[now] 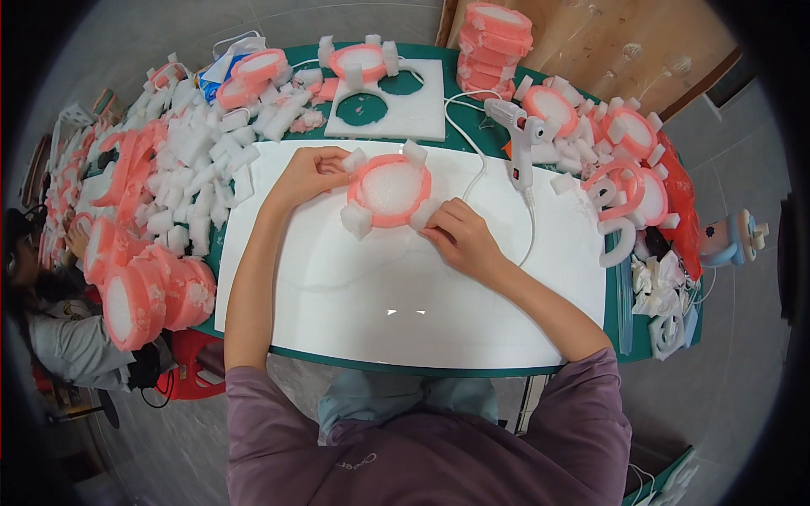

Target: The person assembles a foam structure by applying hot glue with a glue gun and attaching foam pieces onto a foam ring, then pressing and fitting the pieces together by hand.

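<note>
From my end I have both hands on a pink-rimmed foam disc [390, 189], which lies flat near the far edge of the white board [380, 291], in front of the wearer's body. Four pale foam blocks stand out around its rim, and the hands come in from opposite sides, which I take to be for steadying it and keeping it from turning.

The right hand [460, 239] pinches the lower right block [424, 213] between thumb and fingers. The left hand [319, 174] has its fingertips at the rim, just below the upper left block [354, 160]; I cannot tell whether it grasps or only braces there, because the curled fingers hide the contact.

The smooth board probably serves as a flat work surface over the green table [426, 52]. A white glue gun [525, 135] sits at the board's far right, close to the right hand, presumably for easy reach, its cord trailing over the board. Loose foam blocks [202, 160] heap up on the left, a foam sheet [413, 118] with round holes lies beyond, and a stack of pink discs [494, 51] stands behind, likely piled to save room.
</note>
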`<state>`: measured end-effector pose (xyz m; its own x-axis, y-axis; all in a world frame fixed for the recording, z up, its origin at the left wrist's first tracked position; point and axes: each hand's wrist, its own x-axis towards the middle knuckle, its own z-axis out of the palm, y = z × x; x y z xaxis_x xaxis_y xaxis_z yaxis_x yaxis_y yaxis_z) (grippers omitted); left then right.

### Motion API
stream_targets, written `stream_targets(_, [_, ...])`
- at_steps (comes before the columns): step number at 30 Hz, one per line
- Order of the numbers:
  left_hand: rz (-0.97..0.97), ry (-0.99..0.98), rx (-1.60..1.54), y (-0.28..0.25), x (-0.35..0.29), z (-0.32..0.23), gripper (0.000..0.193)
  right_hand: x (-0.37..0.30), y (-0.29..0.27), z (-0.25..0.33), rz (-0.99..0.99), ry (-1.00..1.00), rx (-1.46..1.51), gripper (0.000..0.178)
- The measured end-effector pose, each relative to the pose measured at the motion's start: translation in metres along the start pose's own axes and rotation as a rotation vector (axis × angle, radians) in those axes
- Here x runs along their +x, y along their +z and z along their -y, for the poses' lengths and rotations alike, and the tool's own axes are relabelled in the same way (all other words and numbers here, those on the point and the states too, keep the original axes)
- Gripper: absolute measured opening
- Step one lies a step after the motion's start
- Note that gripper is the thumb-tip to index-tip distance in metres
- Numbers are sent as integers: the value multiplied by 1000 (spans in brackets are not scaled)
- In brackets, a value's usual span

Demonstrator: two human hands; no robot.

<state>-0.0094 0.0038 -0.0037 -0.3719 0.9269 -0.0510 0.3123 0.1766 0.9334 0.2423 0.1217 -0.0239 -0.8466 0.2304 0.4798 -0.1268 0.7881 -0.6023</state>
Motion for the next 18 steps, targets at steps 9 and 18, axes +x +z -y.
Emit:
stream_targets(9, [1, 1, -15, 1, 0, -1, 28, 0, -1, 0, -3, -12, -2, 8])
stream_targets(18, [-5, 0, -9, 1, 0, -1, 27, 0, 0, -1, -6, -3, 9, 8])
